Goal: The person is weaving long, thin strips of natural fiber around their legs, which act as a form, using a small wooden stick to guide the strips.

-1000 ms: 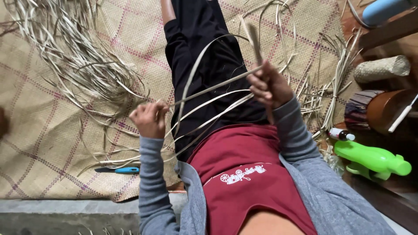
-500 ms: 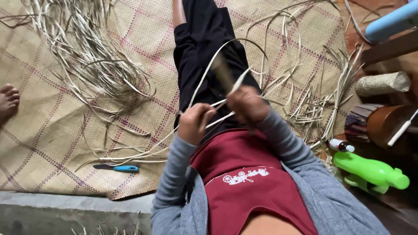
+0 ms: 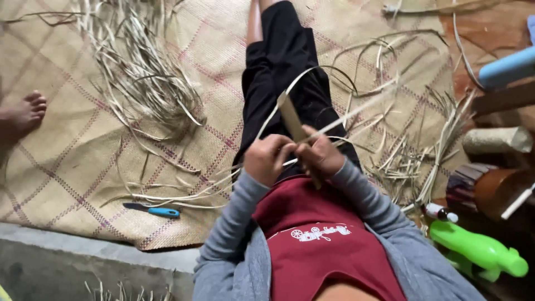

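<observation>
Leaf strip (image 3: 329, 129), pale and dried, runs across the lap over the black trouser leg (image 3: 284, 67), one end going to the two hands, the other trailing toward the right side of the mat. Left hand (image 3: 266, 159) is closed, fingers pinching the strip close to the body; likely kept short there for control. Right hand (image 3: 320, 155) is closed round a flat stick-like tool (image 3: 292, 120), which stands tilted up and away from the hands, its lower end touching the strip; probably pressed on it to scrape or split, can't tell which. Hands touch or nearly touch.

Near right: green plastic spray bottle (image 3: 482, 251) lying on its side, small white bottle (image 3: 439, 212) just beside it. Brown round pot (image 3: 499, 192) beyond them, white stick leaning in it; other contents hidden. Woven roll (image 3: 496, 140) further back.

Near left: blue-handled knife (image 3: 153, 210) flat on the woven mat (image 3: 67, 167), apart from both hands, loose strips around it. Far left: big tangled heap of strips (image 3: 142, 78). Another person's bare foot (image 3: 25, 114) on the mat edge. Far right: more cut strips (image 3: 412, 150) in a bundle.
</observation>
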